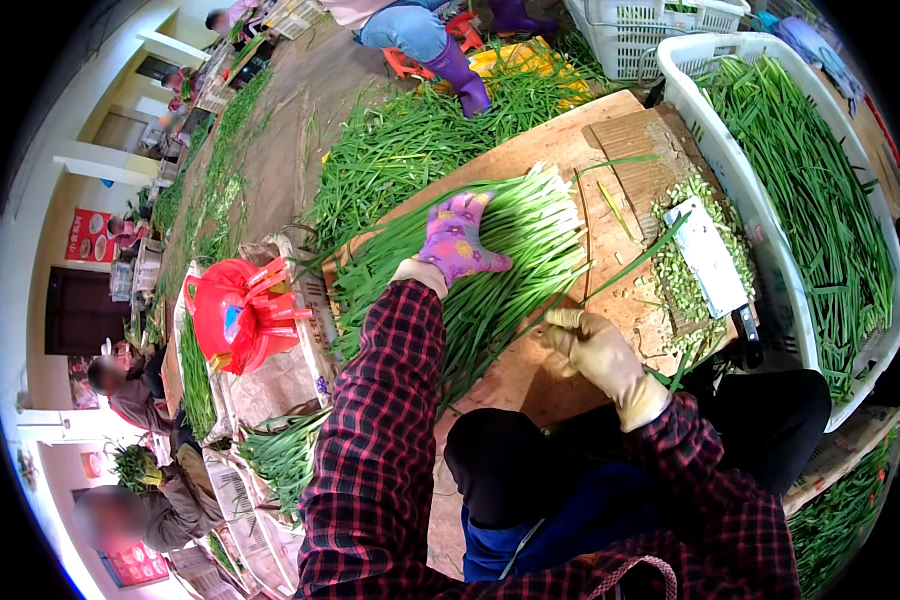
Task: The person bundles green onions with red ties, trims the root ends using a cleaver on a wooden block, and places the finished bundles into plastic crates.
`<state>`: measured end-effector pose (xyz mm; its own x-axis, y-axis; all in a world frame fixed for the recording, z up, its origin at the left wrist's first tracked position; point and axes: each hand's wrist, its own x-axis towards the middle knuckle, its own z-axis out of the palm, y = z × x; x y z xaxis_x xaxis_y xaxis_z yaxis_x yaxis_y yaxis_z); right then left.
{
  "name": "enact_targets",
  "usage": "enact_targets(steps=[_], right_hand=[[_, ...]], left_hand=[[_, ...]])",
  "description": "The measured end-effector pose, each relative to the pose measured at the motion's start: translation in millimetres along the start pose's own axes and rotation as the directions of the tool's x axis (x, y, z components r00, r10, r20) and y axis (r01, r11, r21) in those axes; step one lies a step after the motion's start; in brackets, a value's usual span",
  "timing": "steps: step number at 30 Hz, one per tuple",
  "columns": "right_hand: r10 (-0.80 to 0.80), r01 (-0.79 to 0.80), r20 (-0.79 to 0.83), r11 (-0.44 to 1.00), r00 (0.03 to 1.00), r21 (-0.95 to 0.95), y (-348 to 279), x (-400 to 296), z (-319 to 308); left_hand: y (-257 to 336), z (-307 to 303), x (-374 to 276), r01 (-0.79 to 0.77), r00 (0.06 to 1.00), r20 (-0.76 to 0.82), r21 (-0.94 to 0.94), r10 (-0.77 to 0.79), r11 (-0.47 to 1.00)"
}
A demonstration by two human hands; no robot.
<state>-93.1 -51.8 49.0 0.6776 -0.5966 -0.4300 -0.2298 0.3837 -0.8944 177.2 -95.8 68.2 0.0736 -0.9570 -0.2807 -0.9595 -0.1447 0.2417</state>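
Note:
A broad pile of garlic chives lies on a wooden board, pale cut ends to the right. My left hand, in a purple flowered glove, rests flat on top of the pile, thumb spread from the fingers. Just in front of the pale ends is my right hand in a cream glove, its fingers curled beside a loose green leaf. Whether it pinches that leaf is unclear. A cleaver with a black handle lies among chopped chive ends at the board's right.
Right of the board stands a white plastic crate full of chives. Beyond the board, loose leaves cover the floor near a person's purple boot. A red plastic basin holding red strips sits left. Other people work along the far left.

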Motion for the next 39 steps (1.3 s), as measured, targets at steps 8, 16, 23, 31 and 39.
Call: enact_targets(steps=[8, 16, 23, 31, 39], right_hand=[[0.188, -0.097, -0.095, 0.801, 0.978, 0.590, 40, 50, 40], [-0.120, 0.208, -0.184, 0.776, 0.976, 0.595, 9, 91, 87], [-0.188, 0.157, -0.028, 0.718, 0.982, 0.679, 4, 83, 93], [-0.422, 0.302, -0.022, 0.610, 0.906, 0.732, -47, 36, 90], [-0.027, -0.001, -0.126, 0.976, 0.992, -0.220, 5, 45, 31]], left_hand=[[-18, -13, 25, 0.090, 0.991, 0.099, -0.039, -0.086, 0.995], [-36, 2, 3, 0.242, 0.953, 0.299, -0.674, -0.041, 0.698], [5, -17, -112, 0.219, 0.964, 0.191, -0.965, -0.184, 0.143], [43, -91, -119, 0.000, 0.999, -0.019, -0.813, -0.026, 0.582], [43, -5, -21, 0.074, 0.967, 0.253, -0.399, 0.032, 0.914]])
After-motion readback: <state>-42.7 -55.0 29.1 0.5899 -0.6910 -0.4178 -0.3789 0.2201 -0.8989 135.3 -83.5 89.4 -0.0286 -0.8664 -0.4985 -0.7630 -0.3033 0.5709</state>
